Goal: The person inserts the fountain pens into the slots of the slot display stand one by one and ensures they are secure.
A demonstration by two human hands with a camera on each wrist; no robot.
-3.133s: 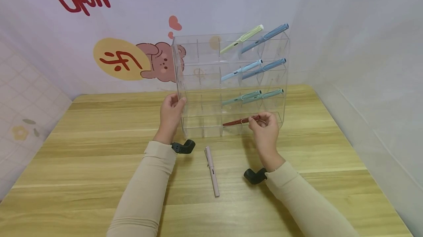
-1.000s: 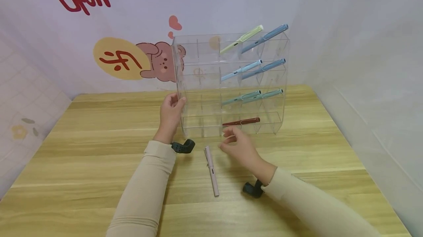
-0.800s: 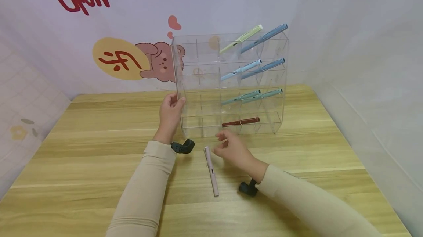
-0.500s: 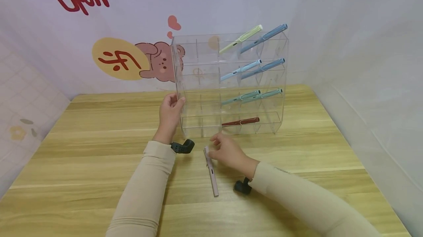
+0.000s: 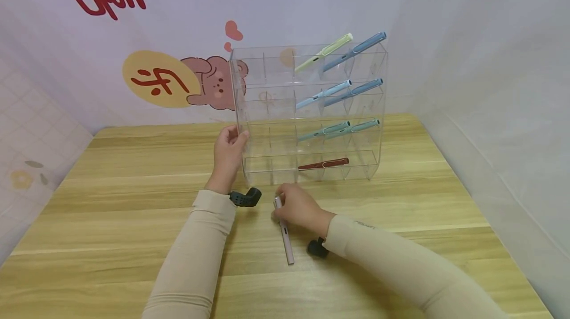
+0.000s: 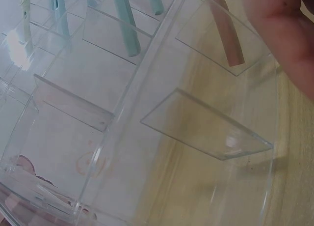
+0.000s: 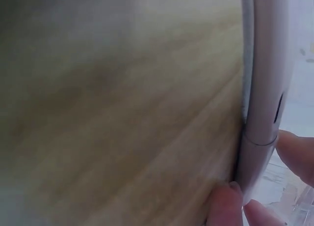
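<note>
A clear acrylic pen rack (image 5: 270, 170) stands upright on the table. My left hand (image 5: 228, 156) grips its left side, thumb in front. My right hand (image 5: 300, 205) pinches the upper, clip end of a pale mauve pen (image 5: 287, 246) in front of the rack. In the right wrist view, a finger (image 7: 225, 206) and another fingertip lie on either side of that pen (image 7: 270, 73). The left wrist view has the rack's dividers (image 6: 211, 125) close up, with part of the right hand (image 6: 287, 34) at the upper right.
Held in the rack's right half are a dark red pen (image 5: 323, 164), two teal pens (image 5: 324, 131), a light blue pen (image 5: 323, 95), two darker blue pens (image 5: 355, 52) and a lime pen (image 5: 323, 53). A printed cloth (image 5: 200, 7) hangs behind the wooden table (image 5: 147, 200).
The right hand has left the dark red pen in the bottom row, moved left and down, and closed its fingers on the mauve pen. The left hand stays at the rack's side.
</note>
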